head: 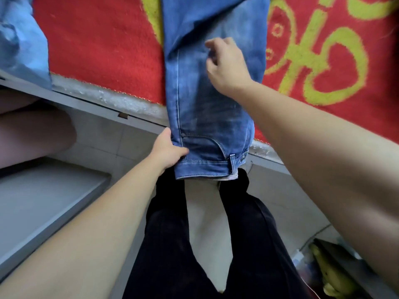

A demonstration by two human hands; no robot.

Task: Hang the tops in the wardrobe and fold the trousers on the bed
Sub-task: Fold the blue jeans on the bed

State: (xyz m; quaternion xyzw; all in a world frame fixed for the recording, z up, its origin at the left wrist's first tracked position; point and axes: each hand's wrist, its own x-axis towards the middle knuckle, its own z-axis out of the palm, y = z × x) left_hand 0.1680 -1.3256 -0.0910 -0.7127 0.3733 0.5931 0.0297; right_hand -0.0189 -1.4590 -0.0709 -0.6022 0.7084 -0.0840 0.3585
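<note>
While my left hand (170,149) pinches the waistband side of the faded blue denim jeans (213,100) overhanging the near edge of the red-blanketed bed (103,61), and my right hand (226,63) lies loose-fingered on the thigh, a hard tug could drag them floorward.

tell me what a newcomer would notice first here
The faded blue denim jeans draw the eye, stretched down the bed with the waistband hanging over its near edge. Under them lies a bright red woven blanket with yellow patterns. The left hand grips the waistband's corner; the right hand is over the leg.
</note>
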